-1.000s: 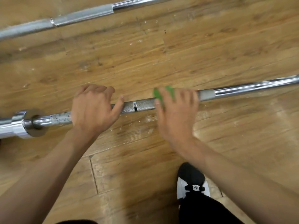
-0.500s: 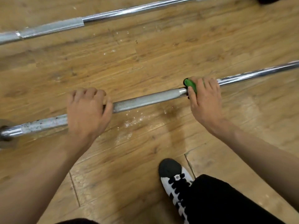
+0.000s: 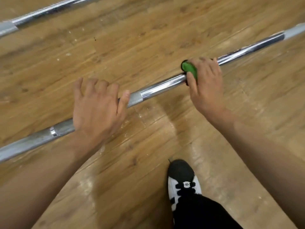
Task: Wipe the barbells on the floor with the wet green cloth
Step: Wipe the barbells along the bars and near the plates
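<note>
Gripping green cloth bunched round barbell: right hand | left hand fingers curled over knurled section, probably loosely | bar chrome, shiny, lying diagonally on wood floor

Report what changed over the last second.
The right hand slid the green cloth rightwards along the near chrome steel barbell, off the knurling onto smooth shaft. The left hand shifted right too, past the ring mark. Both still grip the bar.

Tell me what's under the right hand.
The green cloth, on the near barbell, shows beside the thumb of the right hand. The rest of the cloth and the bar beneath are covered.
</note>
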`<state>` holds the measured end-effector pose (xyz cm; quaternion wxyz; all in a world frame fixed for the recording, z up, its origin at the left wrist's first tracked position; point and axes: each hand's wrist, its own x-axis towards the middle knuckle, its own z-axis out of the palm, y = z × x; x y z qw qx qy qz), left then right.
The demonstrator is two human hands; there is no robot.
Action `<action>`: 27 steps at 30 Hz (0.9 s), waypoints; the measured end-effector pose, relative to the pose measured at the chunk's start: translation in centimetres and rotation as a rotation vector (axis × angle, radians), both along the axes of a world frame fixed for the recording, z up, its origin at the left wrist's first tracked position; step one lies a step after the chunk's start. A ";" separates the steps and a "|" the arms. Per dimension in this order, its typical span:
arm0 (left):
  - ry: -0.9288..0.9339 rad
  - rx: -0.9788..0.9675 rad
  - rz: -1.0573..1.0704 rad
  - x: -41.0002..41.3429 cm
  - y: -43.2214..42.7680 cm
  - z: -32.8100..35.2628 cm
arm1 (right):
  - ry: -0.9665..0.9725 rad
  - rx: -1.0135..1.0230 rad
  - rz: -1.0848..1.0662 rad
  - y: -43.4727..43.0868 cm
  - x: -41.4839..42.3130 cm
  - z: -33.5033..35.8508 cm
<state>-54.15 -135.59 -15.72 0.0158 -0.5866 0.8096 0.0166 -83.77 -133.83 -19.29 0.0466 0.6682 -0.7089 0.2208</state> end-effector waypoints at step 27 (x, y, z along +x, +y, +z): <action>-0.030 0.033 -0.015 -1.1 2.9 0.2 | -0.119 -0.079 -0.108 2.2 7.7 -0.2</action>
